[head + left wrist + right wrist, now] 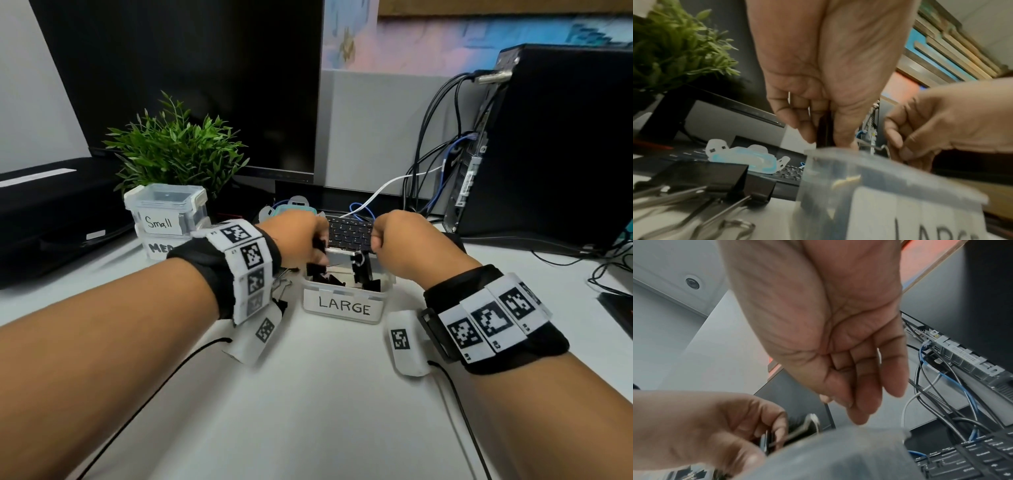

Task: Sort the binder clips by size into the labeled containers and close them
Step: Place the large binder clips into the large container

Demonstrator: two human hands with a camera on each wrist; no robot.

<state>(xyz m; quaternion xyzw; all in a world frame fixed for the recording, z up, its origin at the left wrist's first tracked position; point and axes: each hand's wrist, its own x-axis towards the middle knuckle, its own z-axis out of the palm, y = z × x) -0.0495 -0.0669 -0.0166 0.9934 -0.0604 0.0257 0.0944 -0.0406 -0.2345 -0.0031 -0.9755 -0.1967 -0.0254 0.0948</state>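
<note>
Left hand (294, 240) pinches a black binder clip (318, 247); right hand (399, 240) curled, grip unclear. Drop it flat into the LARGE container (342, 306), handles folded, so the lid seats.

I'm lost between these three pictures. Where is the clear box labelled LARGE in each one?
Head view: the LARGE container sits mid-frame on the desk, just below both hands.
Left wrist view: it fills the lower right, blurred, label partly cut off.
Right wrist view: only a blurred grey rim at the bottom centre, probably the same box.
Shared landmark: the black keyboard, behind the box in every view.
</note>
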